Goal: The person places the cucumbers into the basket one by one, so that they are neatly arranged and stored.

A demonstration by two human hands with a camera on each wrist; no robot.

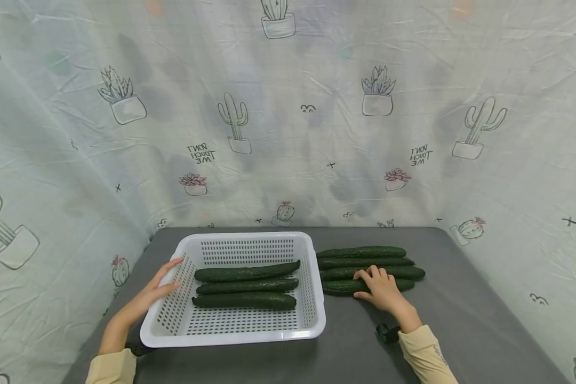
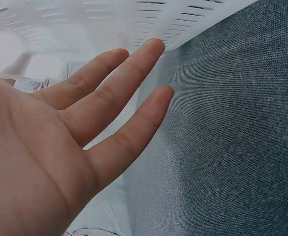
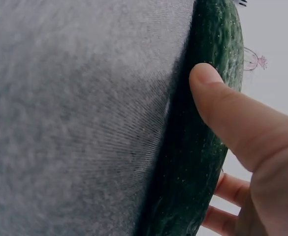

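A white perforated plastic basket holds three dark green cucumbers lying side by side, the nearest one along the front. My left hand is at the basket's left side with its fingertips at the rim. In the left wrist view the fingers are straight and spread beside the slotted wall. Right of the basket, my right hand grips the front cucumber of a row. The right wrist view shows the thumb on the near side of that cucumber, the other fingers across it.
Several cucumbers lie in the row behind the gripped one, the farthest near the back edge of the dark grey table. Their left ends come close to the basket's right wall. A cactus-print curtain surrounds the table at the back and sides.
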